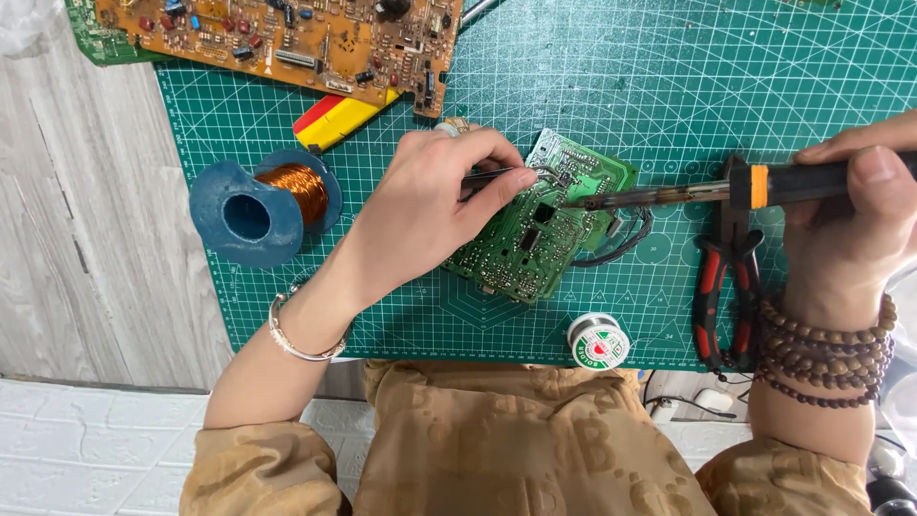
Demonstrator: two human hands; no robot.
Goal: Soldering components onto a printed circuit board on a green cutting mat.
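Left hand [430, 205] clenched on thin tweezers [497, 175], tips touching the upper part of a small green circuit board [535, 234]. Right hand [855, 215] grasping the black handle of a soldering iron [707, 193], orange band near the grip, tip meeting the same spot on the board. Board lying tilted near the middle of a green cutting mat [669, 76] on the desk [67, 239], black wires trailing from its right side. Red-and-black pliers [728, 287] just beneath the iron, toward the mat's right edge. Solder spool [599, 341] at the mat's near edge. Blue spool of copper wire [263, 203] at the mat's left edge. Large orange circuit board [287, 38] along the far edge, a yellow-and-red tool handle [339, 119] just below it.
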